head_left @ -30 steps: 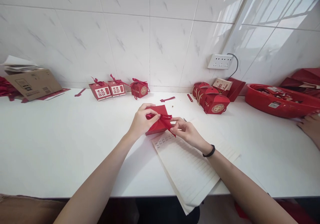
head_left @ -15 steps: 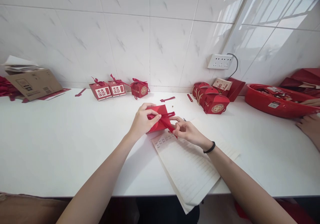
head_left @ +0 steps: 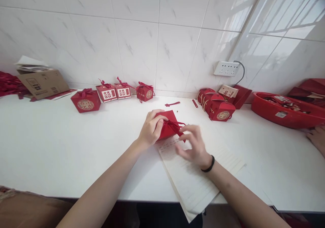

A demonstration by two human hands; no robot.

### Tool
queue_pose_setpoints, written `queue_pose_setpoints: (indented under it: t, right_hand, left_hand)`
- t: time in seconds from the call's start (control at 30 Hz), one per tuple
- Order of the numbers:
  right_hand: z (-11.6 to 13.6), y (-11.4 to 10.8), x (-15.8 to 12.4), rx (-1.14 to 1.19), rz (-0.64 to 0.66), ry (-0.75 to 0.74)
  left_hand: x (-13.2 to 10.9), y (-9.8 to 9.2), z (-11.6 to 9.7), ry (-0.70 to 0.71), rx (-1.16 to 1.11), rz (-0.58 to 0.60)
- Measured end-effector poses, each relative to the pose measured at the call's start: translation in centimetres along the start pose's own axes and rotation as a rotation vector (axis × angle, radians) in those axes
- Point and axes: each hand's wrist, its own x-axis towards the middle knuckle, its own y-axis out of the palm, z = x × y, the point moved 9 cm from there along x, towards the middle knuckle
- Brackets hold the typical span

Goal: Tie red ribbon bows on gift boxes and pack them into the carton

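A small red gift box (head_left: pixel 168 119) with a dark red ribbon (head_left: pixel 177 124) stands on the white counter (head_left: pixel 63 146), at the far end of a lined paper sheet (head_left: pixel 193 173). My left hand (head_left: pixel 151 129) is curled around the box's left side, fingers pressed onto its top. My right hand (head_left: pixel 194 146) hovers just right of and below the box. Its fingers are spread, and its fingertips are near the ribbon's loose end, holding nothing. A black band circles my right wrist.
Tied red boxes (head_left: pixel 85 100) line the back wall at left, beside a cardboard carton (head_left: pixel 43 83). More red boxes (head_left: pixel 218 106) sit at right near a wall socket (head_left: pixel 226 68). A red basin (head_left: pixel 286 111) lies far right, another person's hand (head_left: pixel 317 138) beside it.
My right hand has let go of the ribbon, opened and drawn back toward me. My left hand stays on the box. The view shifted, showing another red box at left.
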Motion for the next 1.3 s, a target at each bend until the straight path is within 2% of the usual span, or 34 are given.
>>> queue_pose_setpoints:
  t: [0.07, 0.17, 0.33, 0.53, 0.67, 1.07, 1.3]
  right_hand:
    - [2.4, 1.8, 0.0, -0.029, 0.137, -0.156]
    - [3.3, 3.7, 0.1, -0.069, 0.231, -0.178]
    - [1.8, 3.6, -0.2, -0.048, 0.201, -0.078]
    - [1.8, 3.0, -0.6, -0.016, 0.176, -0.106]
    - [2.2, 3.0, -0.2, -0.015, 0.176, -0.123]
    - [3.2, 3.0, 0.0, 0.063, 0.174, -0.150]
    - [4.8, 3.6, -0.5, 0.026, 0.167, -0.274]
  left_hand:
    - [-0.3, 0.1, -0.7, 0.049, 0.007, -0.020]
    - [-0.4, 0.2, -0.8, 0.071, 0.015, -0.022]
    - [0.3, 0.4, -0.3, 0.067, -0.024, 0.035]
    - [0.7, 0.3, 0.4, -0.126, -0.162, 0.071]
    - [0.6, 0.7, -0.5, -0.096, -0.067, 0.061]
    - [0.3, 0.7, -0.4, -0.115, -0.047, 0.014]
    - [0.3, 0.8, -0.5, -0.121, -0.049, 0.011]
